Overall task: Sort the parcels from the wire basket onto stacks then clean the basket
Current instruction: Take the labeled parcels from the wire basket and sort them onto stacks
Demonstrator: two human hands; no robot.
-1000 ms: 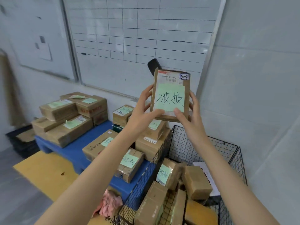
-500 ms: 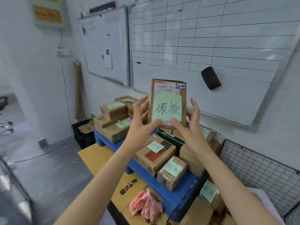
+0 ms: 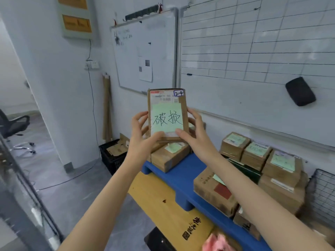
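Since the earlier frame the view has swung left: the basket point(image 3: 324, 196) now shows only as a strip of mesh at the right frame edge, past the right end of the pallet point(image 3: 181, 174). The parcel point(image 3: 167, 105) is still held upright in both hands.

- Whiteboard point(image 3: 253, 51), gridded, on the wall behind the pallet; an eraser point(image 3: 300, 91) is stuck to it.
- Floor point(image 3: 72, 178): bare grey stretch left of the pallet, out to the pillar.
- Pallet: blue, long side along the wall. A bare blue strip runs between the left stack point(image 3: 168, 158) and the flat box point(image 3: 213, 194); its front edge there is uncovered.
- Board point(image 3: 163, 201), yellow, lies flat against the pallet's front edge.
- Back stacks point(image 3: 262, 156): on the pallet's rear right, by the wall, green notes on top.
- Crate point(image 3: 112, 158), black, just off the pallet's left end.
- Parcel: above the pallet's left end, over the left stack; whether its lower edge clears that stack, cannot tell. Green note point(image 3: 166, 120) faces the camera.
- Left hand point(image 3: 139, 142): thumb on the lower front, fingers curled round the left edge, gripping.
- Right hand point(image 3: 196, 136): thumb on the lower right corner, fingers wrapped behind the right edge, gripping.
- Rag point(image 3: 217, 241), pink, in front of the pallet at the bottom frame edge.
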